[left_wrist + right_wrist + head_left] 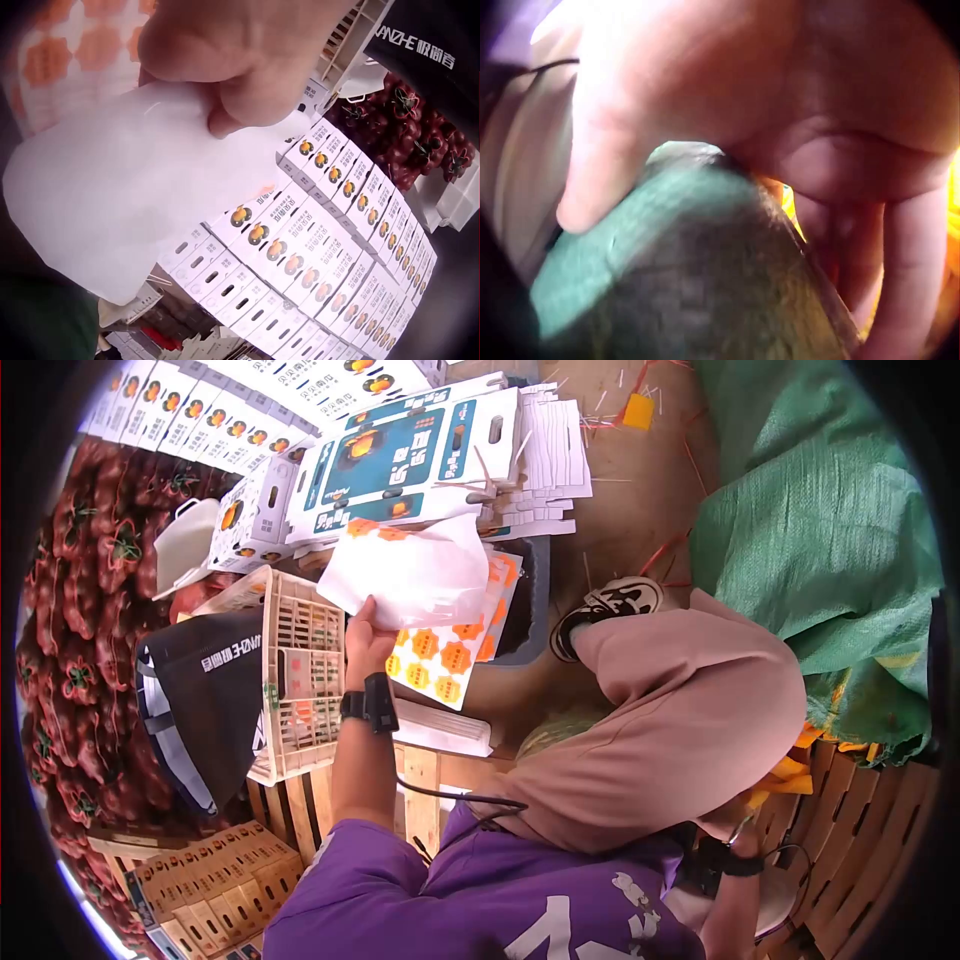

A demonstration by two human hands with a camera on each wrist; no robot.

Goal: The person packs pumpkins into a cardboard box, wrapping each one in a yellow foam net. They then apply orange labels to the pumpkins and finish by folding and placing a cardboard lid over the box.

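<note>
My left hand (368,642) pinches the edge of a white sheet (430,582), its thumb on top in the head view. A few orange shapes show on the sheet's far corner. Below it lies a sheet of orange and yellow round stickers (440,660), partly covered by the white sheet. In the left wrist view the white sheet (142,180) hangs bent from the fingers, with orange stickers behind. My right hand (728,824) is low beside the bent knee, partly hidden. Close up, its fingers (915,270) extend downward beside a blurred teal and dark surface (705,247).
Flat printed cartons (400,450) are stacked ahead, over a grey bin (535,600). A cream plastic crate (305,680) with a black bag (205,690) stands left. Red net sacks (75,660) line the far left; green woven sacks (830,530) fill the right.
</note>
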